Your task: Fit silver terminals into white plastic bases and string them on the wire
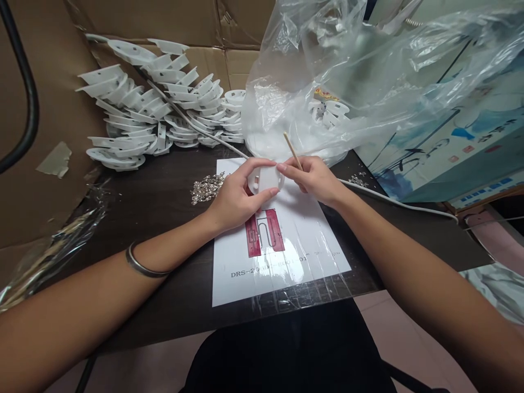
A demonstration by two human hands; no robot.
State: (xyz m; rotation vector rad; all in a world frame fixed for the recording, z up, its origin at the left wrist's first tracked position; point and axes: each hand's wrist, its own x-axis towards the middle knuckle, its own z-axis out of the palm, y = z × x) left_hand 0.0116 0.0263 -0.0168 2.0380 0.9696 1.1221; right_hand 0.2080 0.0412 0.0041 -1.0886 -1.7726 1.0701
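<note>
My left hand [241,194] is closed around a small white plastic part [268,180], thumb along its near edge and index finger along the far edge. A copper-coloured spot shows at the part's left side. In my right hand [313,177] a thin wooden stick [292,150] is held, slanting up and to the left; that hand's fingertips touch the part's right edge. Both hands are above a taped-down printed sheet [282,273] with a red and white drawing. A heap of small shiny metal pieces [207,188] lies just left of my left hand.
Stacks of white plastic parts [126,103] fill the back left, crossed by a grey cable [184,114]. A clear plastic bag [278,98] with white parts stands behind my hands. More metal pieces [358,179] lie at right. Wrapped wooden sticks [53,245] are at the left edge.
</note>
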